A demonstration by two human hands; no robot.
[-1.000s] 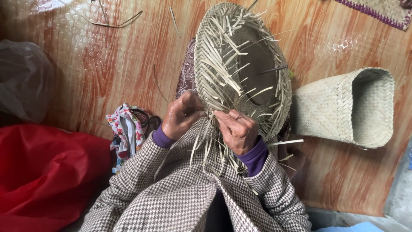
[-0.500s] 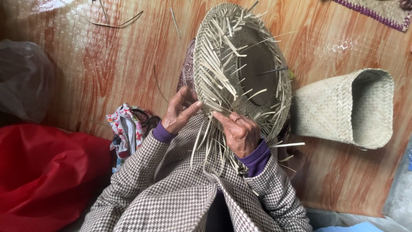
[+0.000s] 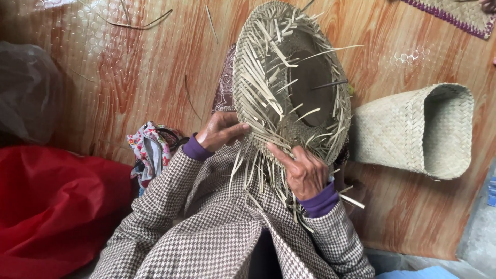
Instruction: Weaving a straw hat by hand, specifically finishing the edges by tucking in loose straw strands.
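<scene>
**Straw basket rim: hand positions and recent change**

Straw strips make up the unfinished woven basket (image 3: pixel 289 88), which stands on its side over the person's lap, mouth facing the camera, loose strip ends fanning out at the near rim.

1. Left hand (image 3: pixel 219 132): it rests against the left edge of the rim. The fingers are curled loosely over the strips there; the grip is partly closed on the rim, thumb side toward the weave. Compared with 0.5 s ago, when the fingers were spread and lifted, they have now folded down onto the straw.
2. Right hand (image 3: pixel 305 170): it is closed on a bundle of loose strips at the lower rim, with the index finger extended up along the weave. Its position is nearly unchanged.
3. Judgement: the left hand appears to have re-seated to steady the rim while the right works the strip ends.

Nearby items: a finished woven basket (image 3: pixel 418 132) lies on the wood-pattern floor (image 3: pixel 129 67) to the right, well apart; a red cloth (image 3: pixel 51 206) lies to the left.
</scene>
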